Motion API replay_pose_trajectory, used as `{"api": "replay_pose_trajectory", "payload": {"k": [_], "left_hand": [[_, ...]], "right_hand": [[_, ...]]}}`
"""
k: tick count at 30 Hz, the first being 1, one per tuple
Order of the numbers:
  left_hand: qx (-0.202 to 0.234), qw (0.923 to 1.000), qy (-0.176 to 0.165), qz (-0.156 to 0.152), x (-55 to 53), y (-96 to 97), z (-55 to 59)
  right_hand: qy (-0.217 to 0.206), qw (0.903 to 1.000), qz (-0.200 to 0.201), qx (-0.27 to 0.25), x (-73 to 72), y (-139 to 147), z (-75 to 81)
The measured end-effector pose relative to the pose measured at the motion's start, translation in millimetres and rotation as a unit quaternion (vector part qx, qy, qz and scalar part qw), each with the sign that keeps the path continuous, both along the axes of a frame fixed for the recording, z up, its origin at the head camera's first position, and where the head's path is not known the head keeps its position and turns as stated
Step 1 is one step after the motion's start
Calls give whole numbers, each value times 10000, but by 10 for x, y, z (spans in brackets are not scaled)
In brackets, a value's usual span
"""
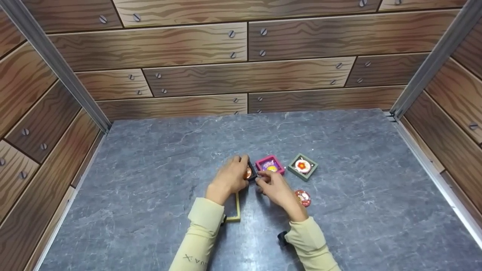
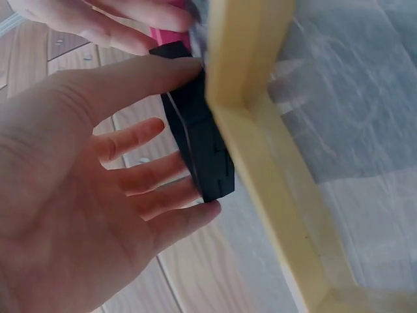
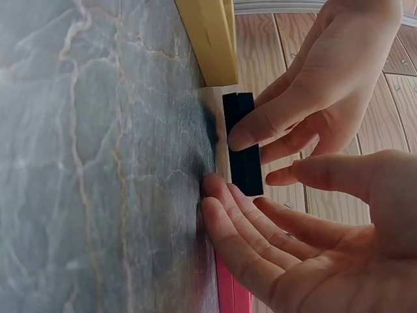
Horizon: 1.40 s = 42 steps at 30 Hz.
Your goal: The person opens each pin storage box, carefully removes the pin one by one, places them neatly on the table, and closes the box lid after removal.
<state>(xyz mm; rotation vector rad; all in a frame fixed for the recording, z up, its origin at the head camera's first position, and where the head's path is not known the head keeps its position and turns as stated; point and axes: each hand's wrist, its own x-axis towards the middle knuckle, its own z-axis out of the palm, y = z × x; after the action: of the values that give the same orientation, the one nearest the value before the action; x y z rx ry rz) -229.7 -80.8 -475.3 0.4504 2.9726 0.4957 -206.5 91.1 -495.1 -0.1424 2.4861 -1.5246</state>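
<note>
My left hand (image 1: 229,177) holds a small black square box (image 2: 205,147) by its sides, thumb on one side and fingers on the other. Inside the box shows part of an orange round piece (image 1: 248,172). Just to the right is my right hand (image 1: 278,189), fingers loosely extended close to the black box and a pink square box (image 1: 281,169); nothing shows between its thumb and fingers in the right wrist view. A purple and yellow piece (image 1: 269,165) sits in the pink box. Partly under my left forearm lies a yellow frame (image 1: 238,207).
Right of the pink box stands a green square box (image 1: 296,173) holding a white disc with a red flower (image 1: 302,165). A red round disc (image 1: 303,198) lies beside my right wrist, partly covered. Wood-patterned walls (image 1: 196,79) enclose the grey marbled table (image 1: 150,150).
</note>
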Motion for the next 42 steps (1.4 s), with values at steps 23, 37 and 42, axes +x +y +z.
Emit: {"api": "replay_pose_trajectory", "payload": {"k": [23, 37, 42], "left_hand": [[643, 9968, 220, -424, 616, -6, 270], [2174, 9704, -100, -1048, 767, -120, 280], [2448, 9610, -139, -1280, 730, -128, 316]], "right_hand": [[-1221, 9602, 1701, -1847, -158, 407, 31], [-2125, 9123, 2282, -2655, -97, 515, 95], [-2248, 8933, 2462, -3012, -99, 554, 123]]}}
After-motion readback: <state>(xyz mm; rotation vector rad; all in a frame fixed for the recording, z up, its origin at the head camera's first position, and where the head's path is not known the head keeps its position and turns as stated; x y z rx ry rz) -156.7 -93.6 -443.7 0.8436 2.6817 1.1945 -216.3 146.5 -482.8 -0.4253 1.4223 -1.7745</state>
